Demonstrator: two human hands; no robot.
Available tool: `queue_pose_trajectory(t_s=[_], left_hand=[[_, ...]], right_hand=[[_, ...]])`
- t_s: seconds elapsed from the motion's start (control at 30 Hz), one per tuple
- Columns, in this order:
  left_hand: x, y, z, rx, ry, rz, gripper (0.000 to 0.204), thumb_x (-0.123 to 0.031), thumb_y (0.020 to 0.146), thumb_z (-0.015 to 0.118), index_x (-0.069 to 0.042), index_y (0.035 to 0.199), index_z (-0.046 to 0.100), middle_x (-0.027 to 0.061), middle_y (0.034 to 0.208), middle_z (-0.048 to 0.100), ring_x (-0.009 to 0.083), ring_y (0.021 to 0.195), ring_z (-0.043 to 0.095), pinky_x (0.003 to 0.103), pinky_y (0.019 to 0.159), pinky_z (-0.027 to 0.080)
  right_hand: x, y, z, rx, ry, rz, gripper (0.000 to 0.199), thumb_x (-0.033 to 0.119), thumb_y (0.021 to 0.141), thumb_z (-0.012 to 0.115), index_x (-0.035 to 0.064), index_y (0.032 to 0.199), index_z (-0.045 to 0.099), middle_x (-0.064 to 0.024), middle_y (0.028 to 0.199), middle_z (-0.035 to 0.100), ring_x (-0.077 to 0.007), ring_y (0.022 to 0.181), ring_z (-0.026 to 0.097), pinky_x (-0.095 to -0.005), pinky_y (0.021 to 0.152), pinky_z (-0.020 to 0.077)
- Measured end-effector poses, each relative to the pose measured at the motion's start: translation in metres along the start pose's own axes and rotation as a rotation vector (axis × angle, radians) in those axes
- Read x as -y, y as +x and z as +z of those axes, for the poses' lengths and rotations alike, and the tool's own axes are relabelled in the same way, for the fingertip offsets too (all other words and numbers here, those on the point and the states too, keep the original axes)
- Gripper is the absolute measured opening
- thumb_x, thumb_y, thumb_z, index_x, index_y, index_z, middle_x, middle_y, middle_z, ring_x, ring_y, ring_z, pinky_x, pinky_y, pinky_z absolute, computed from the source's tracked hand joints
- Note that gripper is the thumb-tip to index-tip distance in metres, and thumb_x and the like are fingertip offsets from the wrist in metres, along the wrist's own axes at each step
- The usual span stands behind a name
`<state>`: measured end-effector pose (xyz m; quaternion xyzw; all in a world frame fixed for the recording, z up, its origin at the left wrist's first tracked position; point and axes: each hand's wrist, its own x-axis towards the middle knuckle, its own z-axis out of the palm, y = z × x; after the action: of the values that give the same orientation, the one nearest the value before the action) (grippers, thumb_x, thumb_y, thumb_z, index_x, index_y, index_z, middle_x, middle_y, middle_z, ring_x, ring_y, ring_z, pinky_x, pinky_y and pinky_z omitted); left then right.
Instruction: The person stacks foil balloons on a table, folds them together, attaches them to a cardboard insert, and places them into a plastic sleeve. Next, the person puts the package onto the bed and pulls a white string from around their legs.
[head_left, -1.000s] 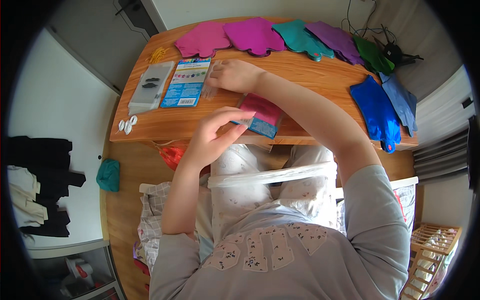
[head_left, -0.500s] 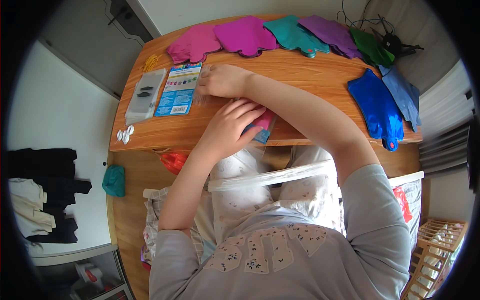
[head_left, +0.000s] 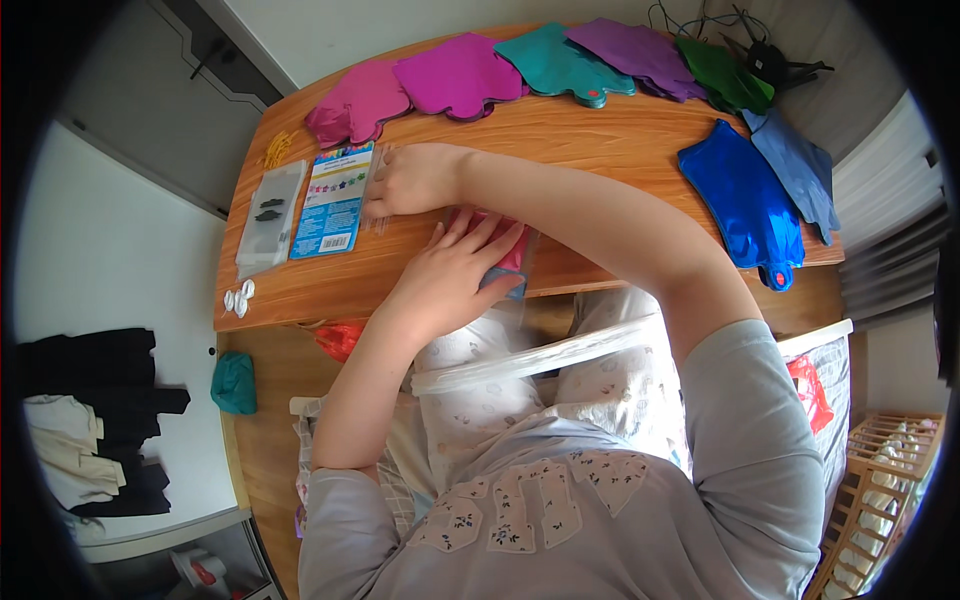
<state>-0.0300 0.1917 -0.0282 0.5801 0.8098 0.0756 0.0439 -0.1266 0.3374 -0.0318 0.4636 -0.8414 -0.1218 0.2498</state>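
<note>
My left hand [head_left: 455,272] lies flat with fingers spread on a clear plastic packet [head_left: 515,310] at the table's front edge. Pink foil [head_left: 512,252] and a bit of blue show inside the packet. Crossing above it, my right arm reaches left, and my right hand [head_left: 415,180] is closed with curled fingers over thin clear plastic straws [head_left: 375,218]. Its fingertips are partly hidden. Beside the straws lies a blue and white printed card [head_left: 328,215]. Left of that is a stack of clear plastic bags [head_left: 262,238] with small dark pieces [head_left: 268,210] on top.
Flat foil balloons line the wooden table [head_left: 590,190]: pink [head_left: 360,100], magenta [head_left: 460,75], teal [head_left: 565,65], purple [head_left: 640,55], green [head_left: 725,75], blue [head_left: 745,195] and grey-blue [head_left: 795,165]. White ribbon rolls [head_left: 240,298] and yellow strands [head_left: 277,148] lie at the left.
My view has shifted, so the table's things sit further left. My left hand's fingers are spread wider on the packet, showing more pink foil. My right hand stays at the straws.
</note>
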Motion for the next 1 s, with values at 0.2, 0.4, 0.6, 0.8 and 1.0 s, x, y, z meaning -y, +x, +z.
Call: queue_pose_trajectory(t_s=[0.2, 0.4, 0.6, 0.8, 1.0], left_hand=[[-0.016, -0.001, -0.029, 0.033, -0.315, -0.085, 0.066, -0.043, 0.095, 0.062, -0.013, 0.15, 0.043, 0.0169, 0.158, 0.036, 0.0379, 0.145, 0.035, 0.047, 0.115, 0.037], [-0.028, -0.002, -0.014, -0.242, -0.192, 0.022, 0.049, -0.033, 0.085, 0.076, -0.008, 0.126, 0.066, 0.0142, 0.138, 0.058, 0.0315, 0.128, 0.055, 0.044, 0.105, 0.046], [-0.03, 0.006, 0.017, -0.45, -0.241, 0.072, 0.029, -0.025, 0.081, 0.079, -0.009, 0.106, 0.075, 0.0067, 0.113, 0.07, 0.0257, 0.102, 0.067, 0.04, 0.087, 0.055], [-0.03, 0.011, 0.03, -0.56, -0.367, 0.054, 0.014, -0.018, 0.079, 0.08, -0.01, 0.09, 0.077, 0.0047, 0.101, 0.074, 0.0246, 0.09, 0.072, 0.038, 0.077, 0.06], [-0.039, 0.014, 0.032, -0.696, -0.331, 0.083, 0.009, -0.012, 0.078, 0.081, -0.01, 0.084, 0.075, 0.0039, 0.095, 0.075, 0.0216, 0.089, 0.074, 0.034, 0.075, 0.061]], right_hand=[[-0.001, 0.003, -0.001, 0.014, 0.058, -0.027, 0.022, 0.019, 0.092, 0.054, 0.0167, 0.112, 0.059, -0.0038, 0.1, 0.067, -0.0256, 0.1, 0.069, -0.0417, 0.087, 0.054], [-0.006, -0.024, -0.034, -0.216, 0.25, 0.166, 0.019, 0.013, 0.085, 0.064, 0.0119, 0.104, 0.062, -0.0059, 0.102, 0.067, -0.0298, 0.101, 0.066, -0.0414, 0.087, 0.054], [0.042, -0.101, -0.116, -0.552, 0.51, 0.61, 0.017, 0.0, 0.083, 0.073, 0.0031, 0.095, 0.062, -0.0107, 0.096, 0.066, -0.0294, 0.092, 0.066, -0.0387, 0.077, 0.0538], [0.171, -0.192, -0.132, -0.843, 0.771, 1.117, 0.016, -0.012, 0.092, 0.062, -0.0007, 0.097, 0.051, -0.0191, 0.109, 0.066, -0.0268, 0.105, 0.067, -0.0361, 0.09, 0.0545], [0.234, -0.195, -0.114, -1.079, 0.931, 1.242, 0.019, -0.014, 0.093, 0.058, 0.0005, 0.097, 0.046, -0.0232, 0.108, 0.068, -0.0277, 0.106, 0.068, -0.0408, 0.097, 0.0526]])
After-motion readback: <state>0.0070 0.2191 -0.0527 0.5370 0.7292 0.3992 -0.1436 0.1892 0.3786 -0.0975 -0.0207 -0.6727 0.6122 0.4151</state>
